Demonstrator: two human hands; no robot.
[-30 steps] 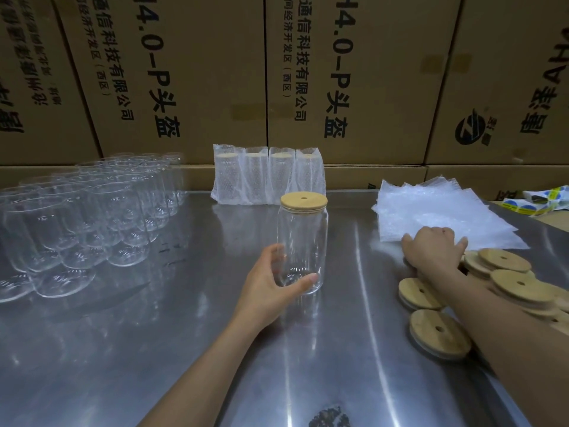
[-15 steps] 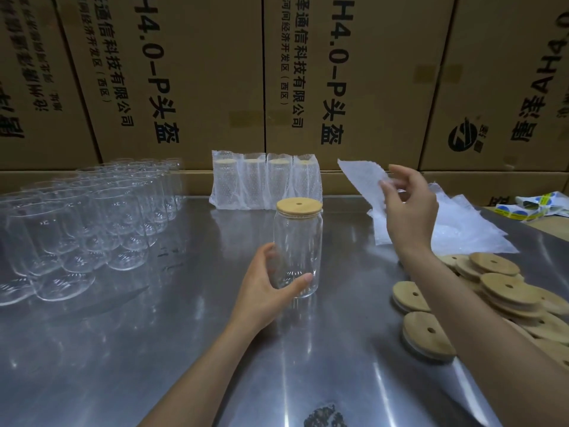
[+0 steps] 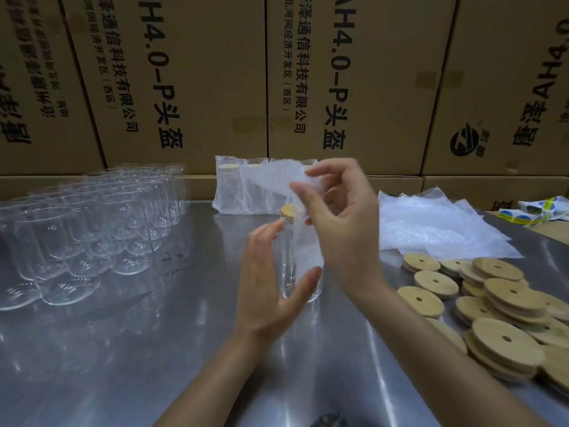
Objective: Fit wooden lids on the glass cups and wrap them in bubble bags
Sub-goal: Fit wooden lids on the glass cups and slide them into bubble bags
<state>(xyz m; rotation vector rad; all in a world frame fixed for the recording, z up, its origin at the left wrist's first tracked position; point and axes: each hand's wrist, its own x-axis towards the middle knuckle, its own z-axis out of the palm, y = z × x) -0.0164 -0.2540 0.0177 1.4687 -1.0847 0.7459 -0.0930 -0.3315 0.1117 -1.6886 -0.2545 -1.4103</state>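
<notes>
**Four cups wrapped, one in hand, many still bare**

Four wrapped cups (image 3: 246, 192) stand in a row at the far edge of the tabletop (image 3: 154, 349), lids visible through the bubble film.

Current item: one lidded glass cup (image 3: 288, 257), upright at mid-tabletop. The left hand (image 3: 271, 288) curls round its side; the right hand (image 3: 341, 223) pinches a bubble bag (image 3: 277, 177) just above the wooden lid (image 3: 288, 210). The bag is judged not yet on.

Remaining stock: bare glass cups (image 3: 92, 235) crowd the left edge; loose wooden lids (image 3: 492, 303) are heaped at the right edge, with spare bubble bags (image 3: 437, 229) behind them.
</notes>
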